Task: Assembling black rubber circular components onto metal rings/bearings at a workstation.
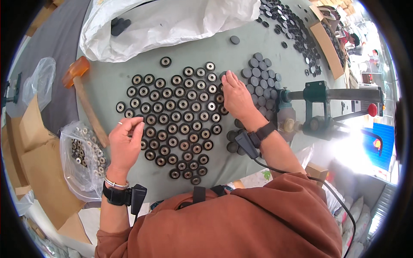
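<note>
Many black wheels with metal bearing centres lie flat in a loose cluster on the grey-green cloth. My left hand hovers at the cluster's left edge, thumb and forefinger pinched together. Whatever may be between those fingertips is hidden. At the upper right of the cluster, the extended fingers of my right hand press together against a dark grey round cap. Part of that cap shows beyond the fingertips. To the right of this hand is a group of similar grey caps, partly covered by my forearm.
An orange-headed mallet lies at left, above a clear bag of small metal parts. Cardboard stands beside the bag. A white sack lies at the back. A green metal press juts in from the right. Black pieces spread behind.
</note>
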Demonstrator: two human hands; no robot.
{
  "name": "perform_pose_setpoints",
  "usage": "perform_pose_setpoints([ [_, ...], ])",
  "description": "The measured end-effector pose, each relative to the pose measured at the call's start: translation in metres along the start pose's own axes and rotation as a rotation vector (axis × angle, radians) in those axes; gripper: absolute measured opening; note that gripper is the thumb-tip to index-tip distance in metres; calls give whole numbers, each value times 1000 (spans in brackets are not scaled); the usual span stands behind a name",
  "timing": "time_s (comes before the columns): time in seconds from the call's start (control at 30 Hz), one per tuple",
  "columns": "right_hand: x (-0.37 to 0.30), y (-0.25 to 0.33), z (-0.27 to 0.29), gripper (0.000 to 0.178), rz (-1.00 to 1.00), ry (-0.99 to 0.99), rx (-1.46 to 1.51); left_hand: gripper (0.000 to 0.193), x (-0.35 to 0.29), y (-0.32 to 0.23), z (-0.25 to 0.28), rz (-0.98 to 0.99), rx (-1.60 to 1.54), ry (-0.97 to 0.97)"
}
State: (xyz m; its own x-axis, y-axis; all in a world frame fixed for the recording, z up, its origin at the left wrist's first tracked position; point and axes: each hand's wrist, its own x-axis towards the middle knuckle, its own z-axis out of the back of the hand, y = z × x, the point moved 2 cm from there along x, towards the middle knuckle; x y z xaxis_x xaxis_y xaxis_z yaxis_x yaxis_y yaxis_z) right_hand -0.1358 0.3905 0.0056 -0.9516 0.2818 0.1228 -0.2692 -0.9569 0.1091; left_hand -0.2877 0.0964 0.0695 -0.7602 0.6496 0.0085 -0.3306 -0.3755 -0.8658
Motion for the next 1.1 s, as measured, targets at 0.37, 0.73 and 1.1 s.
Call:
perform_pose_setpoints([
  [0.37, -1, -2, 8, 40, -73, 92, -147, 10, 45, -9, -22, -83, 45, 72],
  [0.73, 64, 55, 10, 49, -84, -35, 115, 63, 141, 17, -73, -355, 880, 294],
  [1.1, 39, 76, 0, 50, 33, -24, 89, 59, 95, 17, -69, -425, 815, 363],
])
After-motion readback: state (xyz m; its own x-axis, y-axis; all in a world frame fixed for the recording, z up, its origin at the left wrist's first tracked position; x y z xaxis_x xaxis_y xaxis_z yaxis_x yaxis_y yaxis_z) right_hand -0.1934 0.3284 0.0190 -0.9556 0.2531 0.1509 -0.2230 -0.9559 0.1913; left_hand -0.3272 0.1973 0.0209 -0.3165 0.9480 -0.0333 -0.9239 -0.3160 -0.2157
